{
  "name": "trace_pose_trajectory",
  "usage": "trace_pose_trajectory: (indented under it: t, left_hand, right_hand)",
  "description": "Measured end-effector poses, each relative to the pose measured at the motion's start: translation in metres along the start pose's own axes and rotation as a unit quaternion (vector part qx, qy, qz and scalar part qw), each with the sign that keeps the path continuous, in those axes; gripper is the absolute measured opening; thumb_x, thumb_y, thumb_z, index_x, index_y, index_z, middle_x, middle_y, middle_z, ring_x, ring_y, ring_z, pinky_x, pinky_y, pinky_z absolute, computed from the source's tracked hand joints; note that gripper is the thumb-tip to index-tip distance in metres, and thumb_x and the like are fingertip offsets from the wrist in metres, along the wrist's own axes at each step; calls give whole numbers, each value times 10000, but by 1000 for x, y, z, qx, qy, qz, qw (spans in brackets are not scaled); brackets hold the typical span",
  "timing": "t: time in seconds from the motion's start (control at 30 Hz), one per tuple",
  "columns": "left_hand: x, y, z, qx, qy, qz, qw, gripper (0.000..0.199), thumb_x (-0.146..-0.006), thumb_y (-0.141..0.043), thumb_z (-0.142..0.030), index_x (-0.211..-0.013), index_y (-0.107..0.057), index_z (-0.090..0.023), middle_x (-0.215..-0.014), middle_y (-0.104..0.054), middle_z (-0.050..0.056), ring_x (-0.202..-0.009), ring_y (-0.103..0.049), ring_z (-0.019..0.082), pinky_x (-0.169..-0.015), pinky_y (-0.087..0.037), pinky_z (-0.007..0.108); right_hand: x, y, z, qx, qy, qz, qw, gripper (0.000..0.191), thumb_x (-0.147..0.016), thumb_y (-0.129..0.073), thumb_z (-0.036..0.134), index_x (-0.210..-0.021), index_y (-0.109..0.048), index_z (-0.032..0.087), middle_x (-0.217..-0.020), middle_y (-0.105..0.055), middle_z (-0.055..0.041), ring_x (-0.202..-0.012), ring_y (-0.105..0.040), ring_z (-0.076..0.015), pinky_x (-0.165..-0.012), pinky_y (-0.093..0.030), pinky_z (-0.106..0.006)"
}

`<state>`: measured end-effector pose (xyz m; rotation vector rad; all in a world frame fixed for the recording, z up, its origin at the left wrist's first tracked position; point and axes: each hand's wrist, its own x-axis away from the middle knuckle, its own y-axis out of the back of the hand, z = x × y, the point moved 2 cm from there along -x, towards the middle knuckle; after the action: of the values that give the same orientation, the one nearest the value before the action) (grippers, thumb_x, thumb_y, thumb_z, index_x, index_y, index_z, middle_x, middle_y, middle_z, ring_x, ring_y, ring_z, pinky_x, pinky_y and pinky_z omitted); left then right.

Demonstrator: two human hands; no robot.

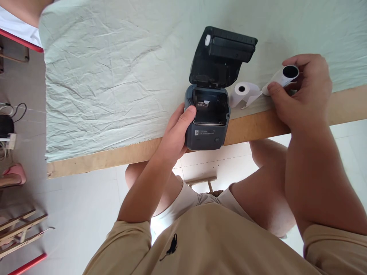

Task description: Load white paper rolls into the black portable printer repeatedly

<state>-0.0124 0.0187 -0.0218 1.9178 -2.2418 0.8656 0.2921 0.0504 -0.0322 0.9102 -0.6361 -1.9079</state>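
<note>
A dark grey portable label printer (205, 135) stands at the table edge with its black lid (215, 68) swung up and back. Its paper bay shows a small printed label inside and no roll. My left hand (176, 131) grips the printer's left side, thumb over the rim of the bay. To the right, my right hand (308, 89) has its thumb and fingers around a white paper roll (282, 79) with a wide dark core. Between the printer and that hand lies a smaller white paper roll (237, 98), its loose torn end trailing towards my right hand.
A wrinkled pale green cloth (114, 76) covers the table, leaving a bare wooden front edge (109, 162). Another person's arm (27, 11) shows at the upper left. Wooden slats (23, 231), a pink shoe (17, 173) and cables are on the left.
</note>
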Motion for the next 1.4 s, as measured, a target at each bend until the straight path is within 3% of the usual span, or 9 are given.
trace_pose_trajectory:
  t: [0.2, 0.33, 0.47, 0.63, 0.8, 0.97, 1.13, 1.27, 1.4]
  left_hand:
    - [1, -1, -1, 1, 4, -5, 1000, 477, -1034, -781, -722, -1184, -807, -270, -1079, -853, 70, -1175, -916, 366, -757, -797, 400]
    - [1, -1, -1, 10, 16, -7, 1000, 440, -1033, -812, -689, -1166, -795, -270, -1153, -854, 65, -1212, -911, 376, -776, -800, 399]
    - [1, 0, -1, 8, 2, -2, 1000, 430, -1067, -765, -685, -1155, -815, -267, -1195, -862, 63, -1266, -897, 370, -799, -796, 394]
    - [1, 0, -1, -7, -22, -7, 1000, 447, -1061, -765, -695, -1203, -845, -279, -1187, -890, 52, -1343, -866, 331, -967, -780, 366]
    - [1, 0, 0, -12, -35, -9, 999, 425, -1061, -776, -672, -1209, -853, -281, -1189, -898, 45, -1354, -859, 313, -1030, -756, 346]
    - [1, 1, -1, -8, -33, 3, 999, 386, -1072, -765, -649, -1169, -849, -285, -1134, -897, 30, -1300, -877, 298, -949, -761, 323]
    - [2, -2, 0, 7, -24, 12, 1000, 419, -1051, -787, -685, -1154, -807, -279, -1030, -883, 41, -1121, -916, 310, -649, -709, 308]
    - [3, -5, -2, 15, -48, 9, 999, 408, -1031, -835, -661, -1117, -785, -265, -1106, -885, 47, -1229, -897, 334, -818, -772, 370]
    - [3, -6, -4, 13, -55, 11, 998, 377, -1029, -854, -612, -1117, -780, -253, -1110, -874, 49, -1243, -890, 333, -864, -772, 370]
  right_hand:
    - [1, -1, -10, -24, 23, 0, 999, 588, -830, -792, 160, -1385, -665, 306, -1397, -776, -158, -1146, -757, -305, -910, -570, -480]
    - [3, 4, -13, -55, 166, -53, 983, 583, -877, -752, 269, -1452, -667, 309, -1435, -735, -175, -1307, -714, -400, -1093, -527, -593]
    - [18, 14, 13, -96, 276, -140, 946, 460, -949, -722, 330, -1408, -753, 313, -1299, -713, -157, -1219, -682, -441, -1094, -478, -664]
    - [38, -1, 60, -19, 266, 7, 964, 588, -956, -719, 202, -1529, -617, 293, -1474, -730, -180, -1379, -701, -402, -1166, -564, -601]
    - [32, -23, 58, -6, 183, 86, 979, 458, -1034, -737, 303, -1481, -644, 339, -1415, -765, -138, -1295, -746, -363, -1107, -611, -566]
    - [27, -20, 46, -78, 134, 28, 988, 526, -1003, -781, 428, -1480, -586, 322, -1245, -772, -106, -1093, -758, -316, -915, -627, -499]
    - [44, 0, 77, -200, 203, -104, 953, 446, -1004, -747, 577, -1351, -593, 344, -1251, -764, -95, -1073, -804, -328, -851, -627, -508]
    - [54, -1, 112, -118, 231, 4, 966, 172, -1049, -703, 386, -1216, -693, 347, -1199, -863, -62, -1128, -845, -339, -959, -653, -545]
    - [49, -10, 120, -42, 234, 61, 969, 161, -1041, -672, 220, -1114, -769, 325, -1259, -910, -41, -1129, -862, -316, -1029, -611, -526]
